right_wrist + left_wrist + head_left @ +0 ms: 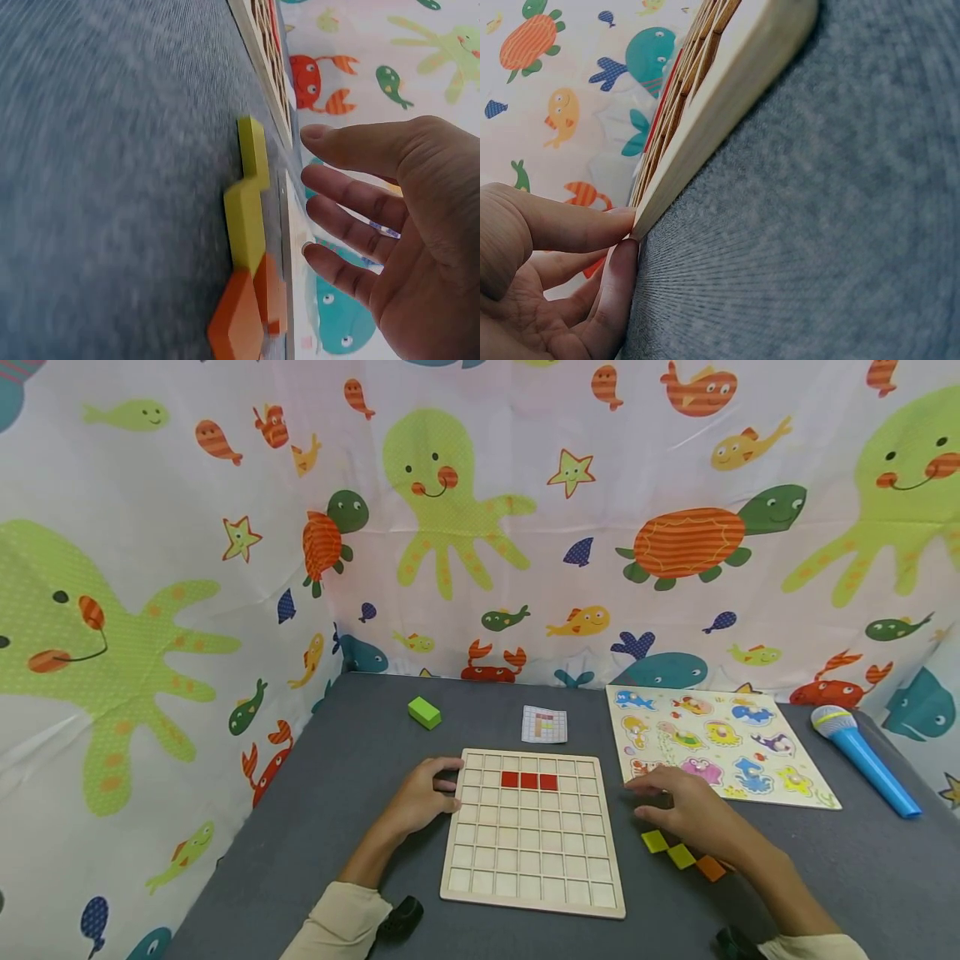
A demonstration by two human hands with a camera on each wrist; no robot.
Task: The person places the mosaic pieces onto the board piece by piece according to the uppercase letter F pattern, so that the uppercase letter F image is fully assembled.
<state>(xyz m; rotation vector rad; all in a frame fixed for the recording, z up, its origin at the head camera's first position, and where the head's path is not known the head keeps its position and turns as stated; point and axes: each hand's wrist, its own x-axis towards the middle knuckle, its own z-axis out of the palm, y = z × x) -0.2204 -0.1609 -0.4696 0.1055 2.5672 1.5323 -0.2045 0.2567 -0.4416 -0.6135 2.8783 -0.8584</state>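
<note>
A wooden grid board [534, 835] lies in the middle of the grey table, with a row of red squares [528, 781] in its upper part. My left hand [418, 793] is at the board's upper left edge. In the left wrist view, fingertips [622, 221] touch the board's side near its corner. Above the tabletop on the right, my right hand [693, 810] is held with fingers loosely bent and holding nothing. Just below it lie yellow blocks [246, 225] and orange blocks [238, 319] in a slanted line; the hand partly hides them in the head view.
A small printed pattern card [544, 725] lies beyond the board, with a green block [424, 713] to its left. A sea-animal puzzle board [626, 727] and a blue toy microphone [866, 760] lie on the right. A curtain with sea animals [480, 510] hangs behind.
</note>
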